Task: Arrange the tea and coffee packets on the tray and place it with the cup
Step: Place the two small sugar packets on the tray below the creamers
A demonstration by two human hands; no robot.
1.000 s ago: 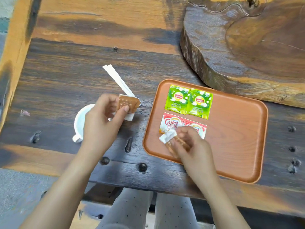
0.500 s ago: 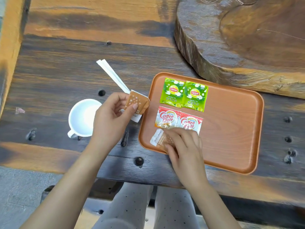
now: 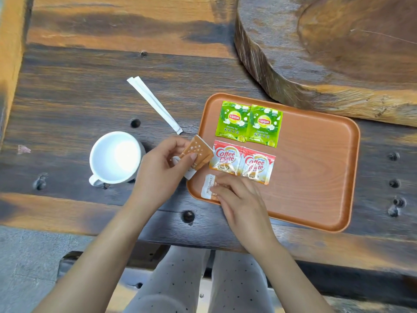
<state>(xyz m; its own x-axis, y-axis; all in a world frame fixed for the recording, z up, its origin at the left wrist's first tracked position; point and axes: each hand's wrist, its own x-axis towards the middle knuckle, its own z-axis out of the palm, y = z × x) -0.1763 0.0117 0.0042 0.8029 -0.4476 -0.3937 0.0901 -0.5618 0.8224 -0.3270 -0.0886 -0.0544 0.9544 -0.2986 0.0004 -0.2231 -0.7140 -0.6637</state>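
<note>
An orange-brown tray lies on the dark wooden table. Two green Lipton tea packets sit side by side at its far left, with two red Coffee mate packets just below them. My right hand presses a small sugar packet flat on the tray's near left corner; most of that packet is hidden under my fingers. My left hand pinches a brown sugar packet with white stars over the tray's left rim. A white cup stands left of my left hand.
Two white wrapped stir sticks lie diagonally on the table beyond the cup. A thick raised wooden slab borders the tray's far side. The table's front edge runs just below the tray, with my legs beneath it.
My left hand has carried the brown packet rightward to the tray's left rim. My right hand has set its packet flat on the tray's near left corner.
</note>
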